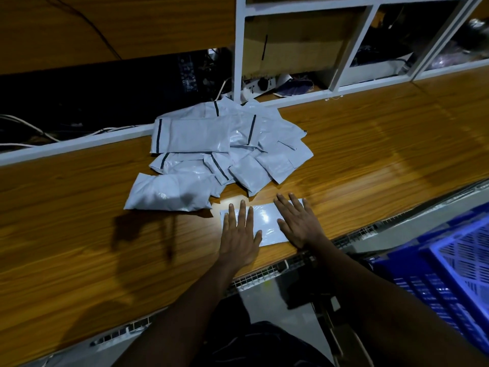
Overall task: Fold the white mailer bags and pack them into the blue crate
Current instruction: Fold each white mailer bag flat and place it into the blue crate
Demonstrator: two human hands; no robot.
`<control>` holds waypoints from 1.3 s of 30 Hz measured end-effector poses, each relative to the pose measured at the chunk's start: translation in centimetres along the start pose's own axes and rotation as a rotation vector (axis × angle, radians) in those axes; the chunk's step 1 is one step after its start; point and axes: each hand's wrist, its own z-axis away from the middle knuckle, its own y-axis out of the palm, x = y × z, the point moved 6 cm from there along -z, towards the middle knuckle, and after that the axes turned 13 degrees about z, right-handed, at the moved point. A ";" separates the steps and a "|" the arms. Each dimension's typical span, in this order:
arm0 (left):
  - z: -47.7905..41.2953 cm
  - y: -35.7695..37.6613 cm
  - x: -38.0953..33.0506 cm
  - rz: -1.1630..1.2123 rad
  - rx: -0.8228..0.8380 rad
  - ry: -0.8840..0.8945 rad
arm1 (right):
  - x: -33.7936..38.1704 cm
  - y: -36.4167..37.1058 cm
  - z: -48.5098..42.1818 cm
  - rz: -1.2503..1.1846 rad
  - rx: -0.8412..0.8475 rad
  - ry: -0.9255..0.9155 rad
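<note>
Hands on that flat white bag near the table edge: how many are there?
2. The left hand presses flat on the left end of the white mailer bag; the right hand presses flat on its right end. Neither is hidden.

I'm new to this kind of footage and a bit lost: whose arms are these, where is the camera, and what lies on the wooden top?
No machine here: a person wears one camera on the head, looking down at their own arms. The left hand and right hand lie flat, fingers straight, pressing one white mailer bag on the wooden counter. Nothing is gripped. Behind it sits a loose pile of mailer bags. The blue crate stands low at the right.
</note>
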 end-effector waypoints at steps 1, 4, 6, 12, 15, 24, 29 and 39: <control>0.2 0.0 0.1 0.005 0.006 0.010 | 0.0 -0.1 -0.1 0.006 0.006 -0.001; 1.1 -0.1 0.7 0.015 -0.005 0.043 | 0.1 -0.2 0.0 0.036 0.039 0.007; 1.9 -0.3 0.8 0.008 -0.010 0.078 | 0.5 -0.5 0.0 0.050 0.055 0.025; 1.7 -1.8 0.8 0.001 -0.037 0.118 | 5.3 -2.0 0.7 -0.055 -0.165 0.009; 1.1 -1.3 1.0 -0.048 -0.004 0.104 | 7.9 -1.9 0.9 -0.068 -0.159 -0.031; 0.9 -0.4 1.8 -0.048 -0.026 0.123 | 8.0 -1.2 0.2 -0.006 -0.075 -0.042; 1.0 -0.4 1.9 -0.039 -0.021 0.139 | 5.8 -0.8 0.5 -0.083 -0.044 0.023; 1.1 -0.4 2.1 -0.055 -0.007 0.149 | 0.4 0.0 1.0 -0.179 -0.022 0.143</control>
